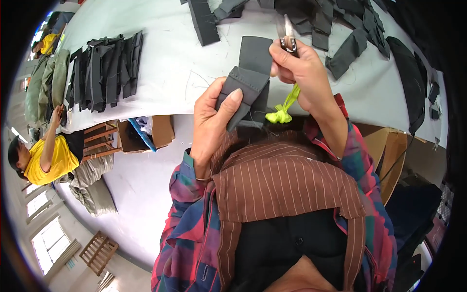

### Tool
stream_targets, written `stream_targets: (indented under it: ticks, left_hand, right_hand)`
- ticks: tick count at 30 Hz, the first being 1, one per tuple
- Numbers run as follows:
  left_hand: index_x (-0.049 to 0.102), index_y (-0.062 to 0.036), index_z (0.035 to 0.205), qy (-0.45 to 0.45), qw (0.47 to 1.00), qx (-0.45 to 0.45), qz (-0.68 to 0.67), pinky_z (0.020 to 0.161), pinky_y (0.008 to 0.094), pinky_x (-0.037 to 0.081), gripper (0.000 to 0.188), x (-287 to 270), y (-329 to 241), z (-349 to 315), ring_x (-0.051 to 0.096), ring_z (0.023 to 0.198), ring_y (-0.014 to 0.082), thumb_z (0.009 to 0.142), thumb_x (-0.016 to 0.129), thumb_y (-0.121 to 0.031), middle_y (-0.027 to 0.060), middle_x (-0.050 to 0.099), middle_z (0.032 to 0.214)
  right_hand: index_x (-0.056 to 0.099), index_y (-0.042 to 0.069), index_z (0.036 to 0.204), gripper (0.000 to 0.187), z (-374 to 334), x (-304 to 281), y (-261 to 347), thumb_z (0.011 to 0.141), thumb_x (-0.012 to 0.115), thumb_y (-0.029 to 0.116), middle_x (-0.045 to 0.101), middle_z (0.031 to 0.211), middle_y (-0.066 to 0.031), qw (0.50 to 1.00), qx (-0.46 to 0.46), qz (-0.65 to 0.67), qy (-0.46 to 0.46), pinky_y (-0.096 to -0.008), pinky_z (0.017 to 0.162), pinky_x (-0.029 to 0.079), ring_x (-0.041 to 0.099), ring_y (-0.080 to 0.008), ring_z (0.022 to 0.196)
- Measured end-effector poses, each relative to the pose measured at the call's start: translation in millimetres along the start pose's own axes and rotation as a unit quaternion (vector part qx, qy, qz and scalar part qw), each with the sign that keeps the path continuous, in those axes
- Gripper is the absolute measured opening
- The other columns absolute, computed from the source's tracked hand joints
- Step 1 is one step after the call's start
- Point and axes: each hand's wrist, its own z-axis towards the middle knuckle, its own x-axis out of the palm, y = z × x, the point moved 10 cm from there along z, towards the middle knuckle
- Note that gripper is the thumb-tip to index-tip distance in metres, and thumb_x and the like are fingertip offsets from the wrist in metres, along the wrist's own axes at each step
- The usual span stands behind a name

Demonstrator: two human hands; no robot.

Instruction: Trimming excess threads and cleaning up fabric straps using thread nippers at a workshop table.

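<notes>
My left hand (211, 121) grips a folded dark grey fabric piece (250, 78), thumb pressed on its stitched front, held up in front of my chest. My right hand (299, 65) is closed around small metal thread snips (288, 36) whose blades point up beside the top right edge of that piece. A bright yellow-green cord (283, 109) hangs from my right hand and ends in a knot. Loose threads trail from the fabric's lower edge.
A white worktable (175, 68) carries a row of stacked dark fabric pieces (104, 70) at the left and scattered ones (350, 34) at the far right. A person in a yellow shirt (46, 158) sits at the left. An open cardboard box (146, 134) sits under the table.
</notes>
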Motion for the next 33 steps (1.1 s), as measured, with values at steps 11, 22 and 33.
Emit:
stream_targets:
  ticks: [11, 22, 33]
  left_hand:
    - [0.055, 0.0003, 0.112, -0.010, 1.000, -0.010, -0.012, 0.079, 0.0213, 0.048, 0.022, -12, 17, 9, 0.057, 0.090, 0.0070, 0.092, 0.059, -0.009, 0.0029, 0.062, 0.101]
    - [0.056, -0.0006, 0.106, 0.017, 0.999, -0.036, 0.014, 0.072, 0.0203, 0.048, 0.018, -9, 22, 8, 0.056, 0.082, 0.0055, 0.092, 0.061, -0.010, 0.0014, 0.062, 0.094]
    - [0.059, -0.0003, 0.095, -0.011, 0.970, 0.071, 0.231, 0.065, 0.0195, 0.045, 0.011, -9, -4, 7, 0.053, 0.074, 0.0035, 0.089, 0.064, -0.009, -0.0015, 0.061, 0.082]
  right_hand:
    - [0.069, 0.010, 0.091, 0.018, -40, 21, 52, 0.077, 0.073, 0.021, 0.067, 0.082, -0.0033, 0.854, -0.285, -0.435, 0.017, -0.0306, 0.066, 0.044, 0.060, -0.0192, 0.071]
    - [0.068, 0.014, 0.084, 0.015, -49, 28, 57, 0.073, 0.075, 0.020, 0.064, 0.073, 0.0015, 0.771, -0.366, -0.521, -0.011, -0.0309, 0.060, 0.035, 0.054, -0.0183, 0.061]
    - [0.067, 0.009, 0.084, 0.011, -37, 23, 45, 0.078, 0.071, 0.017, 0.065, 0.073, -0.0025, 0.851, -0.276, -0.445, -0.043, -0.0321, 0.056, 0.042, 0.058, -0.0213, 0.062]
